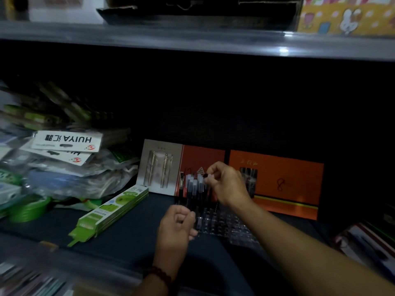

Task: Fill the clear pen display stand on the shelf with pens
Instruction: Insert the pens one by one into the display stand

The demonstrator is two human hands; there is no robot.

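Observation:
The clear pen display stand (pixel 226 226) sits on the dark shelf in the middle, its front rows of holes showing bare. Several black pens with frosted caps (pixel 193 185) stand upright in its back rows. My right hand (pixel 227 183) is over the back right of those pens, its fingertips pinched on the top of one pen. My left hand (pixel 177 225) is at the stand's front left, fingers curled around what looks like a few dark pens; the dim light hides the detail.
Orange gift pen boxes (pixel 277 182) and a grey pen card (pixel 159 166) lean behind the stand. A green-and-white box (pixel 111 212) lies to the left, beside heaped plastic packets (pixel 64 159). Boxes (pixel 367 240) sit at the right. The upper shelf edge (pixel 192 42) hangs overhead.

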